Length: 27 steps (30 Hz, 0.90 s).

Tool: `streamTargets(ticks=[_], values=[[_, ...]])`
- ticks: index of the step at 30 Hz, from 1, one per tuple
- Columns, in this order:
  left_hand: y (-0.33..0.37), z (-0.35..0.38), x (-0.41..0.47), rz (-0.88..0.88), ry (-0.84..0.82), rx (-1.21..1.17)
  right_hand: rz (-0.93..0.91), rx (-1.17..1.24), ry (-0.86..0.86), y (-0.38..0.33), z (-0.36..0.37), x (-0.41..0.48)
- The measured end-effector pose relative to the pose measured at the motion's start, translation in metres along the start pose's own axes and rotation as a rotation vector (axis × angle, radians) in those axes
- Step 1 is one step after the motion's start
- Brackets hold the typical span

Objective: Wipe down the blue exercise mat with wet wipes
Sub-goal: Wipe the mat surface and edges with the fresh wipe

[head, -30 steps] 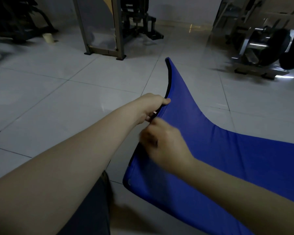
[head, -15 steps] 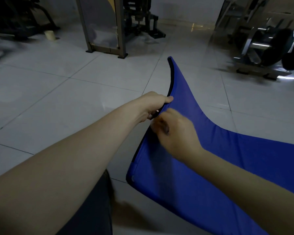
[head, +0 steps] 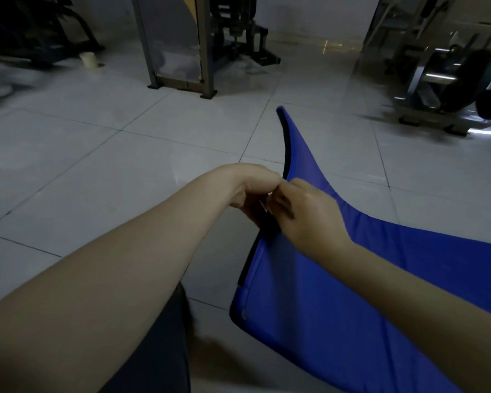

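Dark trouser leg (head: 159,350) at bottom edge. Blue exercise mat (head: 338,321) on tiled floor (head: 97,180), right of leg; its left edge lifted, curling up to far corner. Left hand (head: 253,191) grips that black-trimmed edge, fingers curled round it. Right hand (head: 309,214) touches left hand, fingers curled at same edge; whether pinching anything, cannot tell. Beyond: metal frame (head: 179,52), pale cup (head: 89,60), gym machine (head: 442,72) far right.

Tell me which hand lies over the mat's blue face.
The right hand, over the blue mat; the left hand grips its edge from the floor side.
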<state>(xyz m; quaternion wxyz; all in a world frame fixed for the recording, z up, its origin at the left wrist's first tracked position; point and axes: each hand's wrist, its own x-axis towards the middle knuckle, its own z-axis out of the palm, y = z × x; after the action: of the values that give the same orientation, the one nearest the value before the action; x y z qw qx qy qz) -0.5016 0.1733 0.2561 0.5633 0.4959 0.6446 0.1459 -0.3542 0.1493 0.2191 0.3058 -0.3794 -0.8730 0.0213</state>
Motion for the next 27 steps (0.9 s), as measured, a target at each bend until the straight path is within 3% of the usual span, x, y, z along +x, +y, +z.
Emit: streamTargets(ticks=[3,6,9,13,15,17,21,23,27], values=[[-0.004,-0.003,0.005,-0.034,0.098,-0.006,-0.072,0.126,-0.08,-0.025,0.002,-0.022],[-0.01,-0.007,0.012,-0.045,0.202,-0.059,-0.268,0.229,-0.298,-0.056,0.003,-0.051],[-0.011,-0.009,0.011,-0.003,0.224,-0.051,-0.439,0.178,-0.373,-0.06,0.0,-0.051],[-0.005,-0.008,0.003,0.051,0.165,-0.001,-0.147,0.093,-0.096,-0.006,-0.01,-0.004],[-0.003,-0.006,0.004,0.054,0.177,-0.001,-0.02,0.094,-0.035,0.009,-0.012,0.003],[-0.003,-0.006,0.008,0.053,0.212,-0.032,-0.045,0.173,-0.094,-0.005,-0.01,-0.007],[-0.009,-0.008,0.014,0.04,0.26,-0.073,-0.338,0.343,-0.418,-0.054,-0.011,-0.039],[-0.01,-0.008,0.013,0.051,0.273,-0.091,-0.38,0.352,-0.479,-0.055,-0.014,-0.037],[-0.005,-0.008,0.011,0.091,0.342,-0.134,-0.12,0.292,-0.196,-0.021,-0.019,-0.004]])
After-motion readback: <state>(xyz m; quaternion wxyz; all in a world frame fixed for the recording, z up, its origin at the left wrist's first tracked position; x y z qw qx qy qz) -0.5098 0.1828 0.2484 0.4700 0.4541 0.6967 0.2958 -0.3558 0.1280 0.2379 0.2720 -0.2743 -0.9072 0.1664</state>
